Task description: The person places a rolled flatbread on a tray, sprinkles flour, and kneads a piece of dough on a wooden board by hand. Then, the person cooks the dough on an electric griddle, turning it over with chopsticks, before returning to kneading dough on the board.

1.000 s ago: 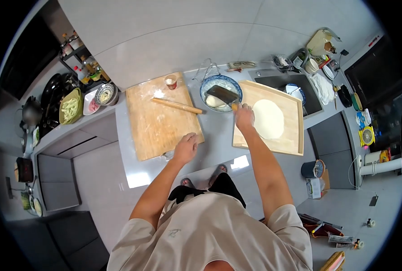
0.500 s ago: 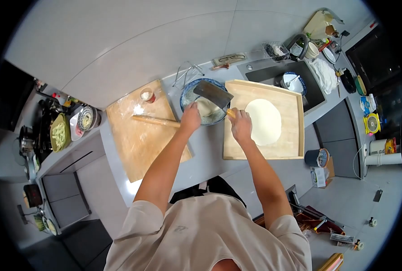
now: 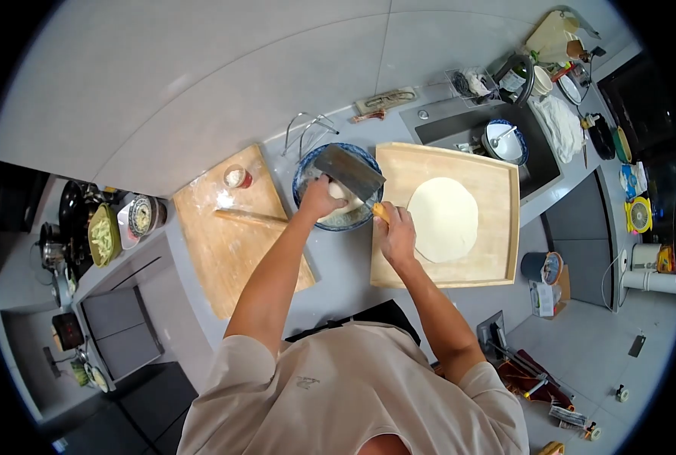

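Note:
My right hand (image 3: 396, 233) is closed round the yellow handle of a cleaver (image 3: 351, 173). Its broad dark blade lies slanted over a blue-patterned bowl (image 3: 300, 176). Inside the bowl is pale dough (image 3: 345, 200), partly hidden under the blade and fingers. My left hand (image 3: 323, 199) reaches in over the bowl's near left side, its fingers curled on the dough. Right of the bowl, a round flat sheet of dough (image 3: 444, 220) lies on a wooden board with raised edges (image 3: 497, 227).
On the left, a floured wooden board (image 3: 239, 265) carries a rolling pin (image 3: 251, 218) and a small cup of white powder (image 3: 237, 177). A wire rack (image 3: 308, 130) stands behind the bowl. At the back right is a sink (image 3: 539, 155) with a bowl (image 3: 503, 142) in it.
My left hand has moved deeper into the bowl, its fingers now on the dough. The cleaver remains over the bowl in my right hand. The whole view has shifted slightly.

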A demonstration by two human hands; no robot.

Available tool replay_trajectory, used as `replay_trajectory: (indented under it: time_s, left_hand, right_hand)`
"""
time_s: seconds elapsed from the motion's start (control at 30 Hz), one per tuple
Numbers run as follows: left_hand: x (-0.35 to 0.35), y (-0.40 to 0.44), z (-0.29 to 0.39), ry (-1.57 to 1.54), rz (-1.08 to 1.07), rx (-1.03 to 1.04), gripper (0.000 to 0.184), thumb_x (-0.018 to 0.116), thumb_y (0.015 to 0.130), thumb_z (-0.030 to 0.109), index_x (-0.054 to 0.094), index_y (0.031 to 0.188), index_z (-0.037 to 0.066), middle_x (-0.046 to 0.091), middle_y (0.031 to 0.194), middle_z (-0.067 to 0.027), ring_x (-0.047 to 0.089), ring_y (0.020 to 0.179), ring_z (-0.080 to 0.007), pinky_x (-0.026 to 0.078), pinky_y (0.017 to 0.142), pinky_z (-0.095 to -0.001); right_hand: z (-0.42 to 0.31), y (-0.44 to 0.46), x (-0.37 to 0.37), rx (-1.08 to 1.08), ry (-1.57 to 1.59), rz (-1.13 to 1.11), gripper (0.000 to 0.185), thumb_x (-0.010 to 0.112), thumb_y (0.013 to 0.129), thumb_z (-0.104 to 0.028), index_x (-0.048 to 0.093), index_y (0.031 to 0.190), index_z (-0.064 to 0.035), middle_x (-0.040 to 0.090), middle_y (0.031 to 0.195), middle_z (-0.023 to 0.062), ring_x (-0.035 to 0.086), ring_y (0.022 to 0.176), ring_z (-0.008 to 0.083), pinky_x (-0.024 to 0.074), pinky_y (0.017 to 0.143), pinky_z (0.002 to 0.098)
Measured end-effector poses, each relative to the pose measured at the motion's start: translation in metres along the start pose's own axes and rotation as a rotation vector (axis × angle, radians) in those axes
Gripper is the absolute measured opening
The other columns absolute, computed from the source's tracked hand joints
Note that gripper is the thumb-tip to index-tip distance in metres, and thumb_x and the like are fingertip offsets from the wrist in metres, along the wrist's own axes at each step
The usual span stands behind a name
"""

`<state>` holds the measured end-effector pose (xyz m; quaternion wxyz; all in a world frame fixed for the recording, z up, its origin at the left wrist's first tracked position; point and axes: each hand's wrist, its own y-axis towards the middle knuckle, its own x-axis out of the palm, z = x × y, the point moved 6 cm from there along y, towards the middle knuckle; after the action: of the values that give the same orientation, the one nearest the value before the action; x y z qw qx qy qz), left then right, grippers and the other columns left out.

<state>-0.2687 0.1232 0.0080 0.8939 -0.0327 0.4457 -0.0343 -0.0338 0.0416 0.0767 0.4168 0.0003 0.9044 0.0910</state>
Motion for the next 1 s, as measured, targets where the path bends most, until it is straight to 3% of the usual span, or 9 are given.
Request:
replay_trajectory:
  time_s: [0.07, 0.23, 0.47, 0.6, 0.77, 0.87, 0.9, 0.97, 1.0]
  left_hand:
    - [-0.013, -0.011, 0.012, -0.185, -0.111, -0.165, 0.076, 0.097, 0.065, 0.036, 0.063, 0.121, -0.001, 0.073, 0.114, -0.0265, 0.07, 0.107, -0.0466, 0.055, 0.098, -0.0475]
    - [-0.036, -0.032, -0.007, -0.53, -0.01, -0.323, 0.075, 0.095, 0.071, 0.022, 0.055, 0.129, -0.003, 0.072, 0.113, -0.0176, 0.072, 0.1, -0.0248, 0.059, 0.085, -0.0384]
    - [-0.096, -0.137, -0.044, -1.002, 0.219, -0.468, 0.081, 0.088, 0.081, 0.005, 0.044, 0.148, -0.006, 0.065, 0.134, -0.0193, 0.068, 0.117, -0.0265, 0.059, 0.094, -0.0373]
    - [-0.103, -0.185, -0.085, -1.237, 0.078, -0.435, 0.074, 0.082, 0.087, -0.002, 0.048, 0.152, 0.0, 0.066, 0.138, -0.0138, 0.065, 0.124, -0.0227, 0.056, 0.101, -0.0371]
    - [-0.109, -0.233, -0.134, -1.392, 0.197, -0.423, 0.065, 0.081, 0.088, -0.002, 0.054, 0.147, 0.005, 0.069, 0.134, -0.0087, 0.065, 0.122, -0.0216, 0.056, 0.102, -0.0369]
    - [-0.108, -0.258, -0.165, -1.449, 0.231, -0.466, 0.065, 0.081, 0.089, 0.0, 0.053, 0.148, 0.007, 0.068, 0.134, -0.0083, 0.066, 0.122, -0.022, 0.055, 0.103, -0.0383]
    - [-0.107, -0.264, -0.174, -1.464, 0.235, -0.477, 0.065, 0.08, 0.09, 0.001, 0.052, 0.148, 0.007, 0.068, 0.134, -0.0083, 0.066, 0.122, -0.0221, 0.055, 0.103, -0.039]
    - [-0.11, -0.274, -0.191, -1.445, 0.227, -0.505, 0.065, 0.079, 0.089, -0.002, 0.052, 0.148, 0.007, 0.068, 0.132, -0.0076, 0.065, 0.122, -0.0224, 0.055, 0.104, -0.0392]
    - [-0.112, -0.278, -0.199, -1.435, 0.222, -0.52, 0.065, 0.079, 0.089, -0.003, 0.052, 0.147, 0.007, 0.068, 0.131, -0.0073, 0.065, 0.122, -0.0226, 0.055, 0.104, -0.0393]
  right_hand:
    - [0.0, 0.002, 0.002, 0.032, 0.004, 0.018, 0.04, 0.075, 0.093, -0.018, 0.064, 0.13, -0.0085, 0.066, 0.108, 0.0164, 0.062, 0.102, 0.0391, 0.0513, 0.09, 0.0503]
    - [-0.01, 0.002, -0.001, -0.029, -0.107, 0.063, 0.039, 0.076, 0.093, -0.02, 0.065, 0.128, -0.0099, 0.067, 0.107, 0.0144, 0.062, 0.101, 0.0368, 0.0511, 0.089, 0.0493]
    - [-0.035, -0.021, 0.0, -0.133, -0.299, 0.048, 0.04, 0.075, 0.093, -0.023, 0.066, 0.13, -0.0115, 0.068, 0.109, 0.0108, 0.061, 0.103, 0.0333, 0.0494, 0.088, 0.0467]
    - [-0.035, -0.029, 0.021, -0.166, -0.387, 0.037, 0.041, 0.075, 0.093, -0.025, 0.067, 0.132, -0.0117, 0.068, 0.111, 0.0106, 0.061, 0.104, 0.0325, 0.0493, 0.089, 0.0478]
    - [-0.079, -0.043, 0.014, -0.249, -0.637, 0.214, 0.042, 0.076, 0.091, -0.02, 0.069, 0.131, -0.0107, 0.064, 0.133, 0.0137, 0.056, 0.127, 0.0387, 0.0405, 0.11, 0.0561]
    - [-0.112, -0.056, 0.061, -0.329, -0.275, 0.023, 0.044, 0.076, 0.089, -0.016, 0.069, 0.132, -0.0107, 0.066, 0.129, 0.0127, 0.059, 0.123, 0.036, 0.0435, 0.108, 0.0533]
    - [-0.125, -0.068, 0.092, -0.327, -0.149, -0.09, 0.041, 0.076, 0.091, -0.016, 0.069, 0.131, -0.0095, 0.068, 0.122, 0.0122, 0.065, 0.11, 0.0319, 0.0518, 0.096, 0.0483]
    - [-0.161, -0.083, 0.157, -0.054, 0.432, -0.467, 0.04, 0.077, 0.095, -0.022, 0.067, 0.131, -0.0079, 0.068, 0.113, 0.0112, 0.067, 0.092, 0.0277, 0.0556, 0.08, 0.0421]
    - [-0.171, -0.085, 0.186, -0.021, 0.4, -0.431, 0.043, 0.077, 0.096, -0.024, 0.066, 0.134, -0.0075, 0.068, 0.111, 0.0114, 0.067, 0.089, 0.0262, 0.0555, 0.077, 0.0398]
